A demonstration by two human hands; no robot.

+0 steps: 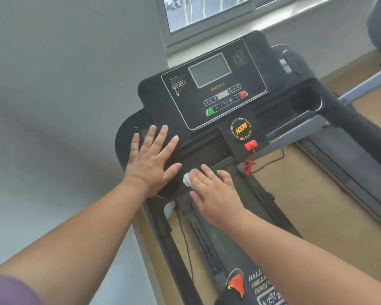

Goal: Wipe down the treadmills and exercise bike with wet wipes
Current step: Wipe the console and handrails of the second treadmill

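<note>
We spread our left hand (151,159) flat, fingers apart and holding nothing, on the left wing of the black treadmill console (209,89). Our right hand (213,192) presses a crumpled white wet wipe (187,179) under its fingers against the console's lower front edge, just beside the left thumb. The red safety key (250,145) sits to the right, below the HSM badge (240,128).

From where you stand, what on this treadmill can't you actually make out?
Head view only:
- Wet wipe: mostly hidden under the right hand.
- Left cup holder: covered by the left hand.
- Console button labels: too small and blurred.
- Deck lettering: cut off by the bottom edge.
</note>
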